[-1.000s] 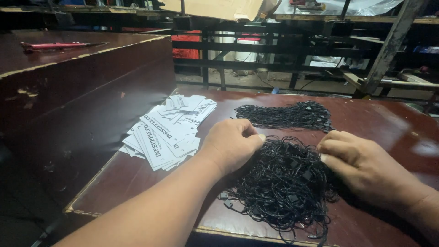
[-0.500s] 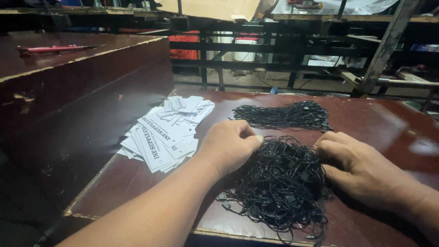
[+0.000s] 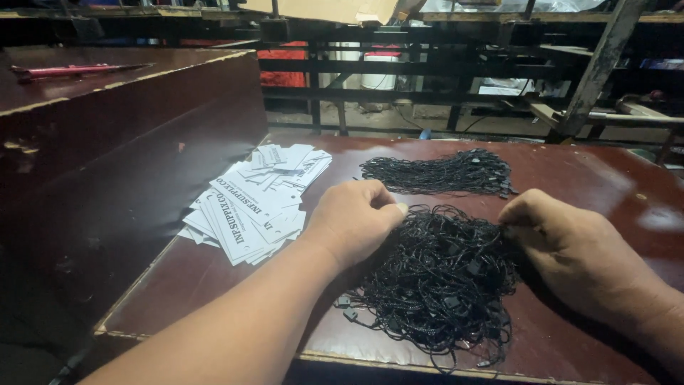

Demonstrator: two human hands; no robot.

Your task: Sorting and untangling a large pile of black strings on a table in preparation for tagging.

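A tangled heap of black string loops (image 3: pixel 438 274) lies on the dark red table (image 3: pixel 214 285) in front of me. My left hand (image 3: pixel 353 219) rests on the heap's left edge, fingers curled and pinching strands. At the heap's right edge, my right hand (image 3: pixel 570 249) also has its fingers bent into the strings. A second, tidier bundle of black strings (image 3: pixel 438 172) lies farther back. A fanned pile of white printed paper tags (image 3: pixel 253 203) sits to the left of my left hand.
A tall dark red panel (image 3: pixel 107 157) walls off the left side, with a red tool (image 3: pixel 64 70) on its top. Behind the table stand dark metal racks (image 3: pixel 427 64) and a slanted post (image 3: pixel 598 64). The table's front edge is chipped.
Both hands stay on the heap; the fingers have shifted slightly in the strings. The view has moved a little, nothing else.
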